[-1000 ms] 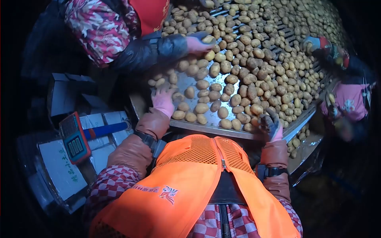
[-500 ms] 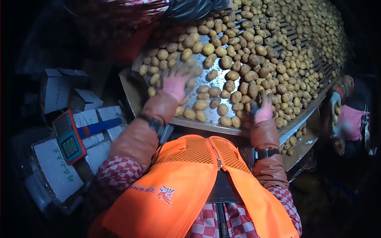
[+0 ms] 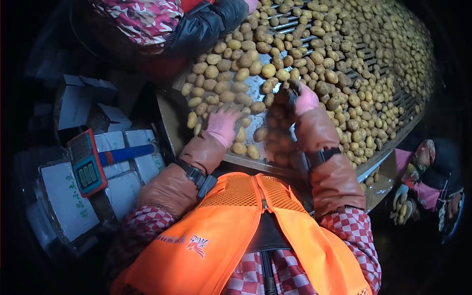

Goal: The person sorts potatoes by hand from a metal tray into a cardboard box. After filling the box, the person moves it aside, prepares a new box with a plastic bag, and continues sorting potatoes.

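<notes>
The person in the orange vest (image 3: 236,236) is leaning over the metal sorting table (image 3: 255,162), and both gloved hands are down among the potatoes (image 3: 314,54). The left hand (image 3: 222,125), in a pink glove, is lying flat with the fingers spread, pressing on a small cluster of potatoes at the near left corner of the table; it is resting on them rather than closing around any one. The right hand (image 3: 299,98) is reaching further in, its fingers curling over a potato in the thick of the pile, though whether it is truly gripping that potato or only nudging it cannot be told, since the fingertips are in shadow. As for progress, the sorting looks far from finished: the table is carrying a dense spread of potatoes from the near edge all the way up to the far top right, and only a thin strip of bare metal is showing just ahead of the left hand. At the top left a co-worker's dark sleeve (image 3: 206,27) is reaching over the same pile, and at the lower right another person's gloved hands (image 3: 405,206) are holding a few potatoes below the table's edge. To the left, a handheld scale with a blue handle (image 3: 91,164) is lying on white boxes (image 3: 69,196), untouched.
</notes>
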The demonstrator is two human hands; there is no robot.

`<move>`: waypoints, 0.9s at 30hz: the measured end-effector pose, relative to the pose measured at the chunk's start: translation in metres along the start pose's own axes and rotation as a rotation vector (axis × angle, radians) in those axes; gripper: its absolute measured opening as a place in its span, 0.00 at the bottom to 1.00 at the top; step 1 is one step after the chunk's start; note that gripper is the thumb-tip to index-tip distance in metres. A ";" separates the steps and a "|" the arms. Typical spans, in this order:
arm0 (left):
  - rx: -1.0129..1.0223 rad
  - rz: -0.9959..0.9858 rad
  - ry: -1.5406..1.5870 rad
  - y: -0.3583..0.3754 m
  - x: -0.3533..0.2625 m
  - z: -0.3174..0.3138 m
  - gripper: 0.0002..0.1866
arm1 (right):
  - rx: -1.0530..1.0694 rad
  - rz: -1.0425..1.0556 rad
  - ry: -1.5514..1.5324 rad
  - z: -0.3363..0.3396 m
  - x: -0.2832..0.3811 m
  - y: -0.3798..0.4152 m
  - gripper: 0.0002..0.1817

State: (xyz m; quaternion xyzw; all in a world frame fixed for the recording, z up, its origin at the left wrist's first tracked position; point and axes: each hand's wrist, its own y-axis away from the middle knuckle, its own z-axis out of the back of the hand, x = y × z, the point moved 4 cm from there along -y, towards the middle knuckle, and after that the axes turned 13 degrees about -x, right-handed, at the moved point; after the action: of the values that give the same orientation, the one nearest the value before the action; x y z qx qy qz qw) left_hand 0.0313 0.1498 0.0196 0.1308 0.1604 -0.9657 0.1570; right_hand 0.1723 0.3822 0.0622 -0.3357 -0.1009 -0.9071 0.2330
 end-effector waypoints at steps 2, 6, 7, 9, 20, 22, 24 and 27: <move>0.021 0.134 -0.030 -0.002 0.004 -0.005 0.13 | 0.072 0.013 0.188 -0.010 0.017 -0.020 0.21; -0.129 0.165 -0.057 -0.025 0.014 0.001 0.11 | 0.009 0.031 0.704 -0.074 0.033 -0.019 0.16; -0.212 0.124 -0.074 -0.034 0.018 0.006 0.11 | -0.042 0.007 0.702 -0.088 0.028 -0.021 0.17; -0.180 0.159 -0.024 -0.065 0.042 -0.002 0.14 | -0.106 -0.018 0.685 -0.096 0.021 -0.021 0.20; 0.156 -0.122 0.000 -0.042 -0.007 -0.012 0.27 | -0.011 0.023 -0.587 0.004 -0.017 0.027 0.33; 0.232 0.047 0.029 -0.046 0.012 -0.022 0.26 | 0.162 -0.399 -1.378 0.022 -0.017 0.056 0.35; 0.214 0.104 0.023 -0.066 0.004 -0.024 0.25 | 0.298 -0.487 -1.745 0.025 -0.031 0.076 0.35; 0.102 -0.034 0.068 -0.119 -0.034 -0.024 0.25 | 0.215 -0.580 -1.841 0.003 -0.077 0.094 0.32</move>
State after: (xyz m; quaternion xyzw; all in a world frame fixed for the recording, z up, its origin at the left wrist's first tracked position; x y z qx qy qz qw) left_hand 0.0265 0.2745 0.0399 0.1688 0.1184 -0.9701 0.1284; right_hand 0.2716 0.3284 0.0161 -0.8531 -0.4049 -0.2976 -0.1406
